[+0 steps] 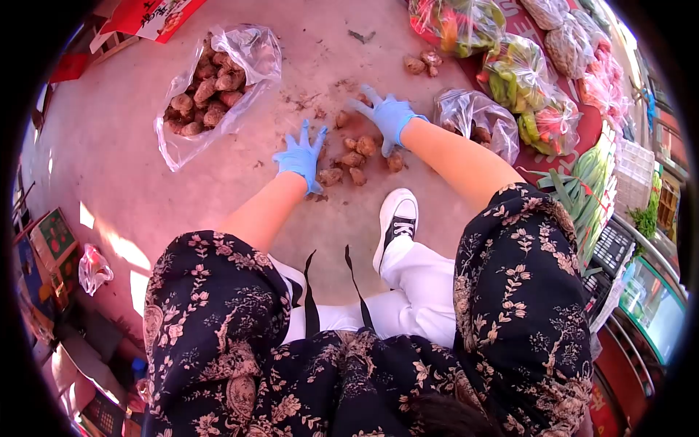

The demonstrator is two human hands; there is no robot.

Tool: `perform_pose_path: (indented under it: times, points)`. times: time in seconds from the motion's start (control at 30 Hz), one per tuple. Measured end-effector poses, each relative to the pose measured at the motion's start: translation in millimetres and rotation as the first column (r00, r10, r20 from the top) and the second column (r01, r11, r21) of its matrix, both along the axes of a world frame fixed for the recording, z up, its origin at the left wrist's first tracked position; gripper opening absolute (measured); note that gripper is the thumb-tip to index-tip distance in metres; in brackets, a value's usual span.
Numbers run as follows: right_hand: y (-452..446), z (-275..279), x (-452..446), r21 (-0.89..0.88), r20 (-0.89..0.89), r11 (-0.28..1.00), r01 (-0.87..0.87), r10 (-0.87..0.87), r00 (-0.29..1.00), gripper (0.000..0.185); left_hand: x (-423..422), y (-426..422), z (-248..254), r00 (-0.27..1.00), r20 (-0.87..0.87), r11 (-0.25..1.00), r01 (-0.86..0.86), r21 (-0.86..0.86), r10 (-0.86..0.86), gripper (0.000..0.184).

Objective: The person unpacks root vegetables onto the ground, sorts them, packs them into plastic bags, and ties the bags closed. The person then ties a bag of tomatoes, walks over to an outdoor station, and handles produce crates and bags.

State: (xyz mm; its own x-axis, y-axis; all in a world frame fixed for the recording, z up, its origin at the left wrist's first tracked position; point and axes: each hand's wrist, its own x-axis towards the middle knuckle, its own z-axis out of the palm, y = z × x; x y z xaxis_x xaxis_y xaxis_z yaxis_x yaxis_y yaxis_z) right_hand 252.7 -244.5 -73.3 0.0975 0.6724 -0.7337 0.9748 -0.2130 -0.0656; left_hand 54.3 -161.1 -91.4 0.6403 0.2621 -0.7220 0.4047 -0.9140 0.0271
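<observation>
Brown, soil-covered tubers, perhaps small taros [354, 156], lie loose on the floor between my two hands. My left hand [300, 159], in a blue glove, is at the left side of this pile with its fingers spread. My right hand [389, 118], gloved the same way, reaches over the pile's right side, fingers apart and one tuber close by its fingertips. Neither hand shows anything in its grasp. An open clear plastic bag [261, 54] at the upper left is full of similar tubers [211, 91].
Another plastic bag [477, 113] with tubers lies right of my right arm. A few tubers [424, 63] sit farther off. Bagged peppers [517, 80], green leeks [591, 182] and a dark crate [610, 247] line the right. Boxes [54, 247] stand at the left.
</observation>
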Motion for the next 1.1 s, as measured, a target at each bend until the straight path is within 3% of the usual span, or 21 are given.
perform_pose_path:
  times: [0.03,0.2,0.23,0.3,0.4,0.53,0.57,0.63,0.73,0.77,0.87,0.9,1.0,1.1]
  points:
    - [-9,-16,2,0.062,-0.071,0.982,0.177,-0.172,0.982,0.126,-5,-20,-14,0.998,0.037,0.999,-0.049,0.003,0.049,0.126]
    - [-27,-16,-38,0.099,-0.149,0.977,0.191,-0.175,0.973,0.122,4,-41,-36,0.948,0.289,0.991,-0.135,-0.022,0.136,0.116]
    - [-27,-20,-48,0.114,-0.107,0.973,0.199,-0.187,0.977,0.119,5,-41,-40,0.922,0.348,0.985,-0.172,-0.028,0.171,0.105]
    - [-30,-42,-58,0.178,-0.108,0.943,0.282,-0.266,0.958,0.106,8,-33,-38,0.923,0.32,0.977,-0.19,-0.099,0.212,0.094]
    - [-25,-33,-51,0.156,-0.156,0.963,0.222,-0.198,0.968,0.094,5,-26,-45,0.879,0.372,0.949,-0.232,-0.215,0.299,0.079]
    - [-22,-44,-26,0.191,-0.368,0.934,0.301,-0.216,0.904,0.08,4,-6,-52,0.789,0.425,0.849,-0.218,-0.481,0.443,0.061]
    - [-22,-48,-18,0.185,-0.464,0.919,0.347,-0.23,0.855,0.077,3,0,-59,0.714,0.307,0.662,-0.287,-0.692,0.63,0.061]
    - [-20,-61,-13,0.171,-0.634,0.863,0.476,-0.274,0.723,0.066,3,10,-69,0.527,-0.048,0.147,-0.322,-0.935,0.848,0.061]
    - [-19,-76,-17,-0.365,-0.72,0.659,0.658,-0.648,0.25,0.066,9,19,-49,0.366,-0.483,-0.247,-0.532,-0.81,0.796,0.061]
    - [-22,-89,-25,-0.242,-0.78,0.67,0.702,-0.564,0.27,0.063,6,14,-58,0.361,-0.457,-0.238,-0.51,-0.827,0.813,0.065]
    - [-23,-74,-41,-0.485,-0.746,0.405,0.775,-0.654,-0.125,0.06,7,-4,-58,0.105,-0.615,-0.453,-0.583,-0.675,0.781,0.066]
    - [-17,-49,-41,-0.589,-0.637,0.319,0.743,-0.749,-0.183,0.056,7,-5,-55,0.088,-0.654,-0.493,-0.584,-0.645,0.752,0.063]
    - [-21,-61,-39,-0.713,-0.608,0.296,0.636,-0.712,-0.351,0.055,2,-5,-50,0.071,-0.66,-0.533,-0.53,-0.66,0.748,0.055]
    - [-8,-24,-51,-0.721,-0.612,0.31,0.62,-0.703,-0.361,0.051,-3,19,-1,0.139,-0.6,-0.405,-0.617,-0.675,0.788,0.05]
